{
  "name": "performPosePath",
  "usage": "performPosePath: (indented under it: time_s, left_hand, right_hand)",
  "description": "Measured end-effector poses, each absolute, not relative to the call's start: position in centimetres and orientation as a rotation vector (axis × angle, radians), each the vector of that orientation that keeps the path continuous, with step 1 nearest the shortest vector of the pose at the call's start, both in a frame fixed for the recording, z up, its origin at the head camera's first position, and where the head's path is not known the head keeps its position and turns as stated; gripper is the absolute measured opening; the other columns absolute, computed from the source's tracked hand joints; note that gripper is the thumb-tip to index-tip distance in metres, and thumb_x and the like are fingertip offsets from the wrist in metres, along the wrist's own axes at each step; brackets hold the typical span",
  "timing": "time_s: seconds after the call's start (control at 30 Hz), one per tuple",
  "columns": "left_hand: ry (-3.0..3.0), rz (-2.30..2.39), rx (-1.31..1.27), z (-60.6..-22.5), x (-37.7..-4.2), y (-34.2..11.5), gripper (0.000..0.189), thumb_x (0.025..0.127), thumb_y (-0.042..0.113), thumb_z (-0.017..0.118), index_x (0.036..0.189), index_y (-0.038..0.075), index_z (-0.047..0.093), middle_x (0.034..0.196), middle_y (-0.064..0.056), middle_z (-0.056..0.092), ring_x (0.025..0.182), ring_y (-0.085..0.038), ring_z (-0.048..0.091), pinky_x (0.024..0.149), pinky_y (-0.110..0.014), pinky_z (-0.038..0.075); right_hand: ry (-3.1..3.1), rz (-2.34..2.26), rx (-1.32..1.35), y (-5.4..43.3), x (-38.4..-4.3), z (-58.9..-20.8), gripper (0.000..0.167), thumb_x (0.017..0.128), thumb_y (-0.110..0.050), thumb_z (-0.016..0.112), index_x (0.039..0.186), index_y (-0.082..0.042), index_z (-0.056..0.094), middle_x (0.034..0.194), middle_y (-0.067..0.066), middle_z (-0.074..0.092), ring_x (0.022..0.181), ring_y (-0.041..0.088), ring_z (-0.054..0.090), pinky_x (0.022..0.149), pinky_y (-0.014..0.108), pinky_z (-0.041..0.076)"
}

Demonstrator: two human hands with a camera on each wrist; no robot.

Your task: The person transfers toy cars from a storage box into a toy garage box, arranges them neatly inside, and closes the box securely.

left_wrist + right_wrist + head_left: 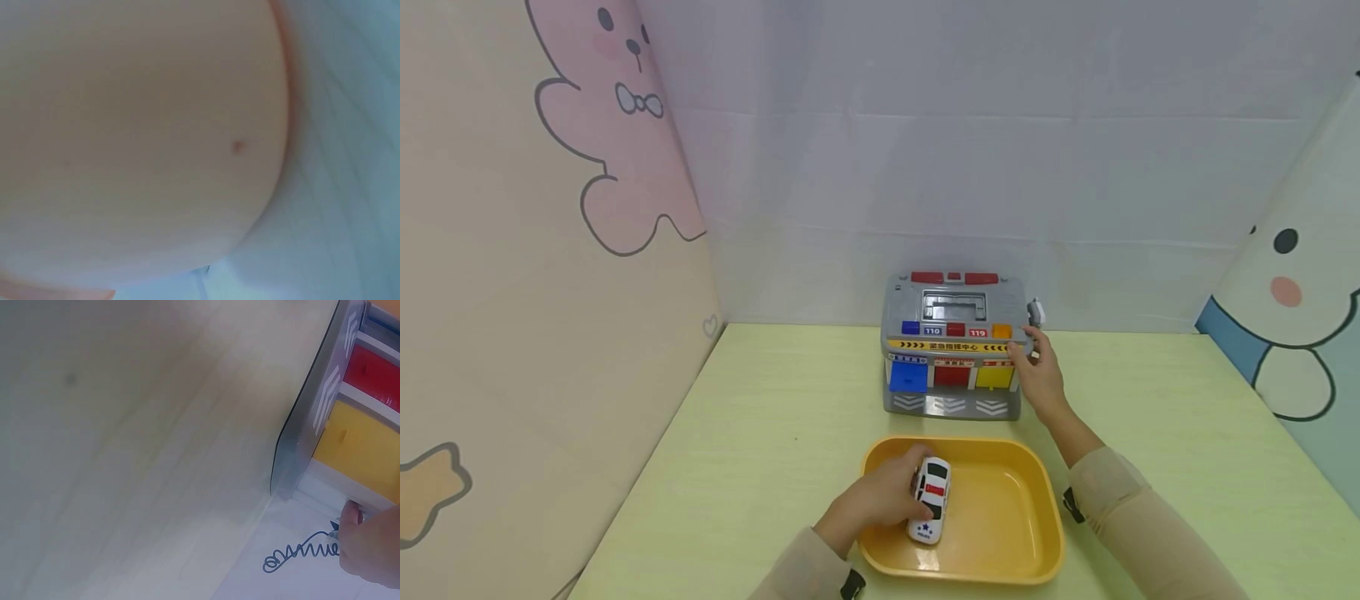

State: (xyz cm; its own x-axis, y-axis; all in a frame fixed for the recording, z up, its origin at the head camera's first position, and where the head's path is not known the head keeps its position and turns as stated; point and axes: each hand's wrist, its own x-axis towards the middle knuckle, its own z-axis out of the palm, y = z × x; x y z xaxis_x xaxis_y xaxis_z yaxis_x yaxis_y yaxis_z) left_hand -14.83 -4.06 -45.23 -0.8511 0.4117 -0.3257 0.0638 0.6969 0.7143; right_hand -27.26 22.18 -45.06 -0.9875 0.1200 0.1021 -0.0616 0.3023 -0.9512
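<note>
A white toy police car (pixel 934 492) with a red roof light is gripped along its sides by my left hand (pixel 883 493). It is in or just over the yellow tray (pixel 1054 521); I cannot tell whether it touches the bottom. Beyond the tray stands a grey toy garage (pixel 951 346) with blue, red and yellow doors. The blue door (pixel 909 377) juts forward at its lower edge. My right hand (pixel 1040 379) holds the garage's right front corner, thumb in front and fingers at the side. Blurred skin fills most of the left wrist view.
On the garage's right side a small grey-and-white part (pixel 1036 312) sticks out. A dark coiled cord (pixel 306 550) shows beside it in the right wrist view. The pale green table (pixel 760 467) meets a grey-white cloth wall (pixel 805 275) behind and patterned walls at both sides.
</note>
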Motion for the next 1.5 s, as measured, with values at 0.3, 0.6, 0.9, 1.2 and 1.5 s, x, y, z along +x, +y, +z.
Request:
performPosePath:
  time_s: [0.3, 0.6, 0.9, 1.2, 1.5]
  left_hand:
    - [2.434, 1.047, 0.372, -44.9, -14.9, -4.6, 0.069, 0.078, 0.016, 0.084, 0.137, 0.017, 0.047, 0.098, 0.003, 0.059, 0.084, -0.017, 0.055, 0.079, -0.036, 0.053]
    - [2.381, 1.141, 0.403, -44.5, -15.1, -5.4, 0.068, 0.077, 0.014, 0.085, 0.135, 0.018, 0.049, 0.089, 0.001, 0.055, 0.080, -0.017, 0.053, 0.069, -0.031, 0.050]
    - [2.281, 1.297, 0.347, -43.9, -15.5, -6.3, 0.068, 0.077, 0.010, 0.083, 0.136, 0.019, 0.050, 0.094, -0.002, 0.058, 0.084, -0.020, 0.058, 0.076, -0.034, 0.055]
    - [2.201, 1.434, 0.336, -43.9, -16.3, -7.0, 0.066, 0.079, 0.005, 0.081, 0.136, 0.016, 0.049, 0.096, -0.005, 0.063, 0.086, -0.024, 0.061, 0.077, -0.038, 0.056]
    - [2.142, 1.520, 0.322, -43.8, -17.0, -7.9, 0.068, 0.080, 0.001, 0.079, 0.139, 0.013, 0.047, 0.098, -0.009, 0.063, 0.087, -0.025, 0.062, 0.076, -0.038, 0.057]
  right_hand:
    - [-2.415, 1.755, -0.066, 22.4, -27.2, -45.1, 0.061, 0.102, -0.041, 0.048, 0.151, -0.011, 0.026, 0.141, 0.024, 0.037, 0.123, 0.038, 0.044, 0.103, 0.050, 0.038]
    - [-2.413, 1.754, -0.063, 22.2, -27.1, -44.9, 0.060, 0.102, -0.040, 0.048, 0.150, -0.011, 0.027, 0.139, 0.024, 0.038, 0.121, 0.038, 0.045, 0.101, 0.050, 0.040]
    - [-2.416, 1.751, -0.064, 22.1, -27.1, -44.9, 0.059, 0.102, -0.039, 0.048, 0.150, -0.011, 0.028, 0.139, 0.024, 0.038, 0.122, 0.038, 0.045, 0.101, 0.051, 0.039]
    - [-2.417, 1.750, -0.064, 22.2, -27.2, -45.1, 0.061, 0.102, -0.041, 0.047, 0.151, -0.011, 0.027, 0.139, 0.024, 0.038, 0.123, 0.038, 0.045, 0.102, 0.051, 0.039]
    - [-2.418, 1.747, -0.061, 22.2, -27.3, -45.1, 0.060, 0.102, -0.041, 0.048, 0.151, -0.011, 0.027, 0.139, 0.023, 0.038, 0.124, 0.039, 0.044, 0.103, 0.051, 0.039]
